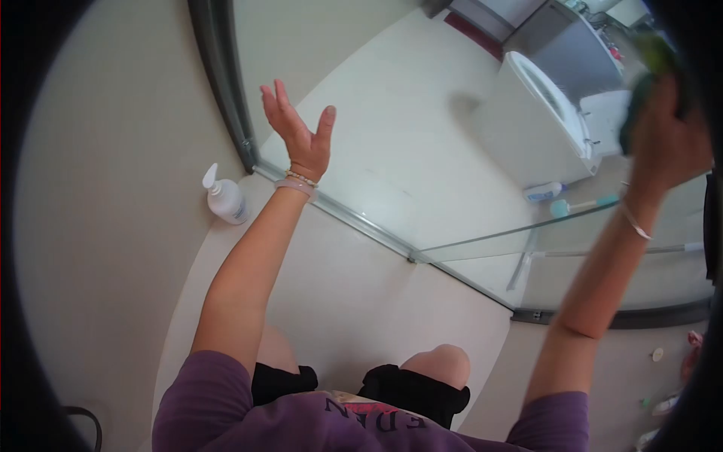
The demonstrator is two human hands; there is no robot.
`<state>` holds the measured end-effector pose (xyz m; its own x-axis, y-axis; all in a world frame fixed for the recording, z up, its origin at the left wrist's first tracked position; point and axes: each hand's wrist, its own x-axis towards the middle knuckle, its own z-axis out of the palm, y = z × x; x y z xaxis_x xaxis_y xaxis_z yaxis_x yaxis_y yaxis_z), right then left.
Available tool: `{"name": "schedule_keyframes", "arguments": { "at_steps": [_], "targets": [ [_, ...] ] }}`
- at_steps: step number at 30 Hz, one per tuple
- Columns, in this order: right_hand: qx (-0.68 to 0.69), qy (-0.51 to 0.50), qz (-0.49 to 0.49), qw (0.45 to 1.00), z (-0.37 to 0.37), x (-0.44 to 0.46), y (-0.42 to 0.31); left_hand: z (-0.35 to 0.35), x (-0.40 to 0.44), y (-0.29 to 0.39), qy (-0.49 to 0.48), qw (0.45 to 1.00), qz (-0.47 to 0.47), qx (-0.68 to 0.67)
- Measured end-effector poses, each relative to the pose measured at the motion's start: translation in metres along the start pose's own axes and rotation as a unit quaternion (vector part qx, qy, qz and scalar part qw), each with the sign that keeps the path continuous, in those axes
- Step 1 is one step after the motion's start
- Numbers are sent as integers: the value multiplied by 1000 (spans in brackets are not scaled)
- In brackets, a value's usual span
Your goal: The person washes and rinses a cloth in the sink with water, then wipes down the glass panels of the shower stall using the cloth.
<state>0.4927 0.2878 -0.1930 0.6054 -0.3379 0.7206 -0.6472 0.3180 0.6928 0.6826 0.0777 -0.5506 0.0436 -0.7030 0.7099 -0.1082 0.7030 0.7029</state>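
My left hand (297, 139) is raised with its fingers spread and nothing in it, in front of the clear glass panel (361, 173); I cannot tell if it touches the glass. At the upper right, my right hand (670, 143) is closed around a green cloth (640, 109), dark green with a yellow-green part on top, smeared by motion. A white pump bottle (226, 202) stands on the floor by the wall, to the left of my left forearm.
Beyond the glass are a white toilet (520, 120), a white-and-blue bottle (544, 193) and a toilet brush (584, 205). A dark metal frame post (218, 68) rises at the left. A metal rail (361, 220) runs along the floor under the glass. Several small items hang at the lower right.
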Motion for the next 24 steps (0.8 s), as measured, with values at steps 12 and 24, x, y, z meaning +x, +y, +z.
{"name": "schedule_keyframes", "arguments": {
  "at_steps": [12, 24],
  "targets": [
    [364, -476, -250, 760, -22, -302, -299, -116, 113, 31, 152, 926, -136, -316],
    [-123, 85, -10, 989, 95, 129, -105, -246, 139, 107, 81, 802, 23, -592]
  ]
}}
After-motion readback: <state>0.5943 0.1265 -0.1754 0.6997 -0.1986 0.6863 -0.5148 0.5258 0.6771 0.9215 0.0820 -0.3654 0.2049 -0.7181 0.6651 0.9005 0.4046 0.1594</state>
